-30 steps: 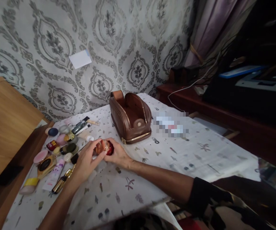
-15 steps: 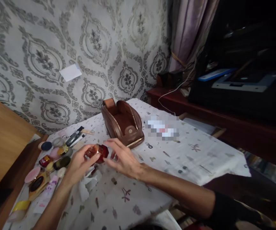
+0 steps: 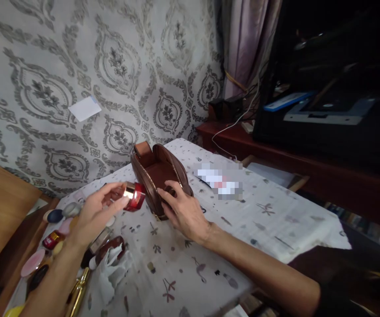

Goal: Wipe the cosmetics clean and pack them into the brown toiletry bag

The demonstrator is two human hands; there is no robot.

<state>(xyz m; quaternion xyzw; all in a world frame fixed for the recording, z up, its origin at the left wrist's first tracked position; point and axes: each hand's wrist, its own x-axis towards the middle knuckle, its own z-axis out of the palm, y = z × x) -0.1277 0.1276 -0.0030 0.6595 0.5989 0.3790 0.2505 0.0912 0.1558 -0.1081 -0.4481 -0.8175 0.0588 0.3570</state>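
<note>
My left hand (image 3: 102,204) is closed around the shiny gold cap of a red perfume bottle (image 3: 136,198), held on its side just left of the bag. The bottle's red faceted body points right, toward the bag. A brown leather toiletry bag (image 3: 143,187) stands unzipped, and its visible interior is plain brown. My right hand (image 3: 186,211) grips the bag's near end, with fingers over the rim and the thumb low on the outside. That hand covers the bag's front flap.
Several cosmetics crowd the table's left side, among them a pink round compact (image 3: 33,263), a gold tube (image 3: 79,293) and a dark red bottle (image 3: 112,247). Crumpled white tissue (image 3: 110,275) lies near them. A blurred-out pale item (image 3: 218,181) rests right of the bag. A wooden panel (image 3: 3,220) stands at left.
My right hand has left the perfume bottle's side and taken hold of the bag's near end. The bottle, in my left hand, is now nearer the bag. The view has shifted slightly.
</note>
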